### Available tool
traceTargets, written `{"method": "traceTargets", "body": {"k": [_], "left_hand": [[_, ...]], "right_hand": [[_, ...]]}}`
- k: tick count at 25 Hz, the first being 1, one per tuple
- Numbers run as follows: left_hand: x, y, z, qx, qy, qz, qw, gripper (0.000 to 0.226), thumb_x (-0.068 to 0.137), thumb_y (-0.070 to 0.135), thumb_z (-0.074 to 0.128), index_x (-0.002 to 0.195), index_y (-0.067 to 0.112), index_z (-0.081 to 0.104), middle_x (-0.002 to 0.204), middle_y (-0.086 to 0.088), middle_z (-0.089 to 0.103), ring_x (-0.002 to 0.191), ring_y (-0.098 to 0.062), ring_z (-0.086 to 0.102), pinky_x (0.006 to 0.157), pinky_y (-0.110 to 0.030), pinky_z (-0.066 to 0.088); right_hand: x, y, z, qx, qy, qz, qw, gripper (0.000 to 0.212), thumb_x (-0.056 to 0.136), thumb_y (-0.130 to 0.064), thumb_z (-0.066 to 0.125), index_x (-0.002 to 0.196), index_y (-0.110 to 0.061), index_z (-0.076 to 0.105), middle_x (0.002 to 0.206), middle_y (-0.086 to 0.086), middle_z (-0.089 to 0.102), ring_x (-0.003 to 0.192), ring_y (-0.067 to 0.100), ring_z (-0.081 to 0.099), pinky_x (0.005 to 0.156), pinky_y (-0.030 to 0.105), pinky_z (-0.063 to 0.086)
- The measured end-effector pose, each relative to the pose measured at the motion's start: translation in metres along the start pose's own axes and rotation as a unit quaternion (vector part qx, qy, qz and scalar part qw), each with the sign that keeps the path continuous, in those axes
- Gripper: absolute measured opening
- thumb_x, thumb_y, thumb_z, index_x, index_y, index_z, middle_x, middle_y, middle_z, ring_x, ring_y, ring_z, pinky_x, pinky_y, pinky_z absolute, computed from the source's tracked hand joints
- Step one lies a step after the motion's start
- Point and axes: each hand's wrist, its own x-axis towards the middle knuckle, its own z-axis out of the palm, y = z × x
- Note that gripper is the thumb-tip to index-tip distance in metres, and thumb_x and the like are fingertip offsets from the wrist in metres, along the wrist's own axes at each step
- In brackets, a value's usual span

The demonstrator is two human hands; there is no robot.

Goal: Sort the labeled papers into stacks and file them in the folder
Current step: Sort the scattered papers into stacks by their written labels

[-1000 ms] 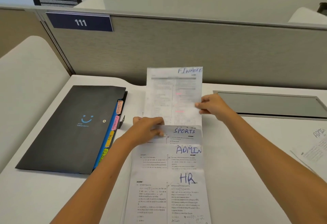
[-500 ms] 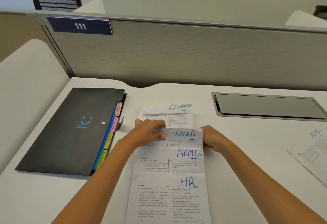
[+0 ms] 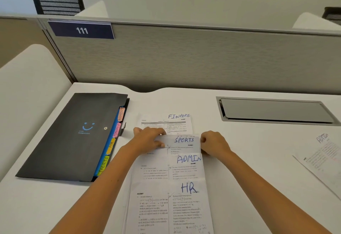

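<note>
My left hand (image 3: 149,138) and right hand (image 3: 214,144) each pinch a side edge of the SPORTS sheet (image 3: 184,142). Just beyond my fingers lies the FINANCE sheet (image 3: 177,121); toward my wrists the ADMIN sheet (image 3: 186,167) and HR sheet (image 3: 171,206) overlap in a staggered row. Left of my left hand the black folder (image 3: 73,137) lies closed, its coloured tabs (image 3: 116,132) reading ADMIN, FINANCE, HR, SPORTS. Another ADMIN paper (image 3: 324,158) lies well right of my right hand.

HR sheet (image 3: 171,209) cut off by bottom edge. Second ADMIN sheet (image 3: 322,157) cut by right edge, its print blurred. FINANCE sheet (image 3: 166,123) lower part hidden under SPORTS sheet (image 3: 182,144) and left hand (image 3: 149,139). Body print on all sheets too small to read. Folder (image 3: 70,137) logo text illegible.
</note>
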Motion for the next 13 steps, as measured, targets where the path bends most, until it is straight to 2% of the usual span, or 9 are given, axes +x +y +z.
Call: {"method": "traceTargets", "body": {"k": [3,6,10,13], "left_hand": [[-0.006,0.003,0.006,0.061,0.041,-0.029,0.997,0.049,0.088,0.045,0.059,0.133,0.036,0.045,0.133,0.01,0.048,0.127,-0.016,0.037,0.099,-0.04,0.021],[-0.019,0.018,0.015,0.078,0.114,-0.055,0.989,0.052,0.091,0.041,0.055,0.14,0.031,0.039,0.145,0.005,0.037,0.136,-0.02,0.027,0.105,-0.045,0.02],[-0.04,0.072,0.044,0.052,0.233,-0.024,0.971,0.047,0.084,0.028,0.069,0.128,0.019,0.055,0.137,-0.007,0.05,0.129,-0.03,0.044,0.096,-0.052,0.031],[-0.055,0.137,0.079,0.023,0.242,0.009,0.97,0.046,0.079,0.025,0.072,0.123,0.017,0.059,0.132,-0.008,0.056,0.127,-0.03,0.049,0.092,-0.051,0.038]], "right_hand": [[-0.013,0.022,-0.01,0.058,0.007,0.028,0.998,0.024,0.084,-0.036,0.064,0.067,-0.021,0.057,0.071,0.001,0.067,0.064,0.021,0.063,0.066,0.032,0.054],[-0.034,0.058,-0.023,0.07,0.026,0.046,0.996,0.017,0.085,-0.033,0.063,0.075,-0.02,0.062,0.075,-0.001,0.068,0.069,0.019,0.063,0.063,0.028,0.05],[-0.07,0.123,-0.039,0.076,0.096,0.067,0.99,0.01,0.087,-0.024,0.06,0.084,-0.016,0.066,0.083,0.0,0.067,0.076,0.017,0.061,0.066,0.03,0.049],[-0.098,0.179,-0.045,0.08,0.197,0.079,0.974,0.016,0.088,-0.015,0.059,0.103,-0.013,0.064,0.104,0.007,0.066,0.091,0.025,0.06,0.077,0.034,0.048]]}}
